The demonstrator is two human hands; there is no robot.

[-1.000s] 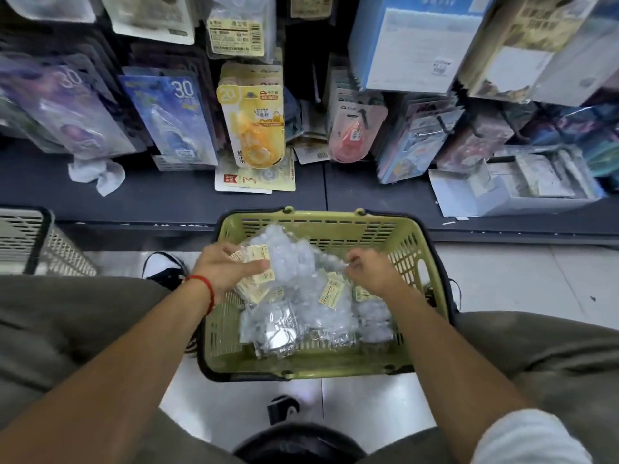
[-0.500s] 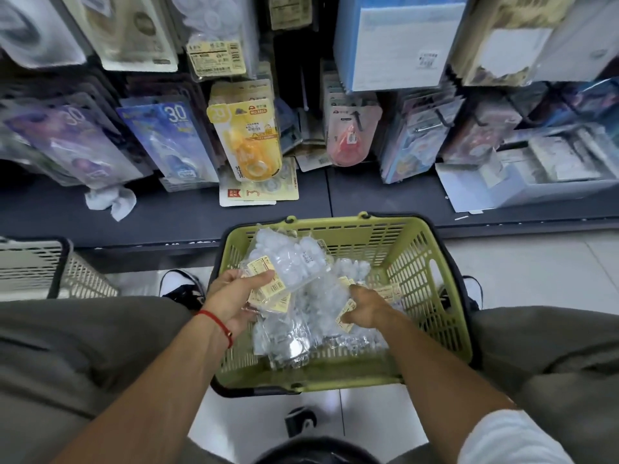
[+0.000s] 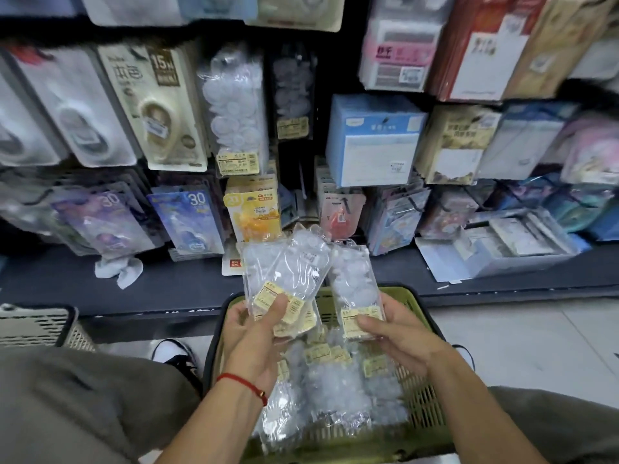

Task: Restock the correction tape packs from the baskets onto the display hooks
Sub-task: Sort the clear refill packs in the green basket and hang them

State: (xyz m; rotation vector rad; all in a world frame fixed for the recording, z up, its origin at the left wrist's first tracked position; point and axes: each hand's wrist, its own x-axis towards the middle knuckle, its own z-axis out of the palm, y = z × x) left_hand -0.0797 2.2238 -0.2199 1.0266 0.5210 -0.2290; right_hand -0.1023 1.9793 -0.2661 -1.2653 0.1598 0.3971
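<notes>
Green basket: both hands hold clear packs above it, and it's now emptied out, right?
Not empty. The head view shows the green basket has more clear packs inside. The left hand and right hand do each hold packs above it.

Above the green basket [image 3: 422, 401], my left hand [image 3: 252, 333] grips a fan of clear packs [image 3: 280, 276] by their yellow labels, while my right hand [image 3: 397, 338] holds a single pack [image 3: 352, 279] just beside them. More packs [image 3: 335, 380] fill the basket. Packaged stationery hangs on the display [image 3: 241, 105] beyond.
</notes>
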